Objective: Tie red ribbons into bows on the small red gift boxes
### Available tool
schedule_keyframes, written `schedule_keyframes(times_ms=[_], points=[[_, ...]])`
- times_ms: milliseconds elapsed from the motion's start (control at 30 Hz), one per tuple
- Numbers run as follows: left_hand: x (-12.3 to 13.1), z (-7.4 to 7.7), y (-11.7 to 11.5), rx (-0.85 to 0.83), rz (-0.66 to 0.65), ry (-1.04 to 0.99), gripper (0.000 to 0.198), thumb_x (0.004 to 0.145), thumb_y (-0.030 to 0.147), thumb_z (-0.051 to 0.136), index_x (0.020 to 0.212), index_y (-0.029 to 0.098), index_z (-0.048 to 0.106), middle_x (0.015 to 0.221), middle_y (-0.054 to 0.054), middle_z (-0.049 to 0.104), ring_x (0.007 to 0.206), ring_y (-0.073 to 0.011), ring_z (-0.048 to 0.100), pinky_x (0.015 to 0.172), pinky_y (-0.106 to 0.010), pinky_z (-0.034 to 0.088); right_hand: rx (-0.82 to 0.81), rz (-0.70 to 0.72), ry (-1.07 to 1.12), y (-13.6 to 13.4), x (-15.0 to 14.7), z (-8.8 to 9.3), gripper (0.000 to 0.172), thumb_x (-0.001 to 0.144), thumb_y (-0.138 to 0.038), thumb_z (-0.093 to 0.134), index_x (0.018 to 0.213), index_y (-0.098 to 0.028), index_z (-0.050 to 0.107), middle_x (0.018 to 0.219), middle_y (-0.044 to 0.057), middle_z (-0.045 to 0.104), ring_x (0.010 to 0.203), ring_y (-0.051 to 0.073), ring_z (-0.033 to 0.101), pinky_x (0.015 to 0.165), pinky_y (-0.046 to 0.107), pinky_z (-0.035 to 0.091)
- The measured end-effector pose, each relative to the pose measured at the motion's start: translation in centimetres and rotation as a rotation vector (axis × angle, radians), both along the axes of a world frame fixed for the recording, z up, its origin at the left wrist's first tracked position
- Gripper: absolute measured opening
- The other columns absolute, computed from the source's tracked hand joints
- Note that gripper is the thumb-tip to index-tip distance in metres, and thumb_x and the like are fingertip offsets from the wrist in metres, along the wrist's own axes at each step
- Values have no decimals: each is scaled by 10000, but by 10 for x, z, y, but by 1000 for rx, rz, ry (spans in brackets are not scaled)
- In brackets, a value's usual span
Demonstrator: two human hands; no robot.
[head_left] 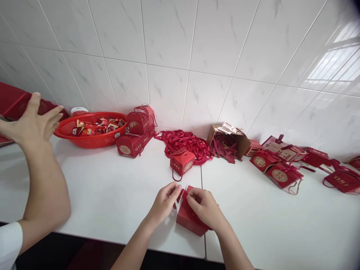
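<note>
Red box (pixel 189 219) sits on the white table (pixel 126 195) before us; our left hand (pixel 164 200) is nearly closed at its side, hold unclear, while our right hand (pixel 206 208) pinches its top

The red, oblong card box (pixel 188 218) is looking smooth and matt; the red, oval plastic basket (pixel 91 142) is gleaming; white, grey-veined wall tiles (pixel 168 33) are shining glossily.

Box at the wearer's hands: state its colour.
The box is red, seen in the head view, the only one.
</note>
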State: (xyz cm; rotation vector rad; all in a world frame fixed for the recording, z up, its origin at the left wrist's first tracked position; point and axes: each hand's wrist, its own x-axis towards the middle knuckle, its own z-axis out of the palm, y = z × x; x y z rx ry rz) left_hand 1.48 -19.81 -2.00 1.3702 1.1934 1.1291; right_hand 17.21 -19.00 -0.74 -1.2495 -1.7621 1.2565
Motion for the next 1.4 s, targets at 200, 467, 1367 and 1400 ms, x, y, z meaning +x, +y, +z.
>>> schedule_keyframes(times_ms=[200, 467, 1367, 1400], points=[[-37, -15, 8, 4, 252, 438, 385, 858, 507, 453, 632, 201, 517, 613, -2, 539, 604, -171, 550, 566, -252, 445, 182, -222, 281, -13, 25, 2, 226, 861, -385, 564, 958, -191, 630, 926, 72, 647, 847, 198, 613, 690, 293, 500], [-93, -30, 13, 77, 684, 646, 188, 734, 377, 578, 793, 199, 600, 938, -130, 612, 968, -338, 553, 831, -447, 431, 162, -481, 151, -30, 85, -33, 298, 873, -459, 564, 954, -184, 646, 971, 92, 681, 939, 230, 638, 832, 374, 527], [-14, 5, 12, 10, -78, 221, 398, 813, 464, 602, 567, 194, 447, 572, 45, 395, 550, -118, 396, 548, -235, 340, -32, -296, 145, -16, 86, -24, 354, 817, -503, 616, 711, -165, 614, 572, -35, 400, 546, 104, 309, 503, 250, 256], [-15, 7, 14, 48, -71, 252, 356, 797, 441, 629, 587, 192, 485, 600, 37, 442, 572, -124, 434, 567, -237, 364, -76, -291, 156, -16, 87, -21, 352, 815, -503, 619, 713, -166, 609, 568, -42, 378, 546, 102, 296, 503, 251, 236]])
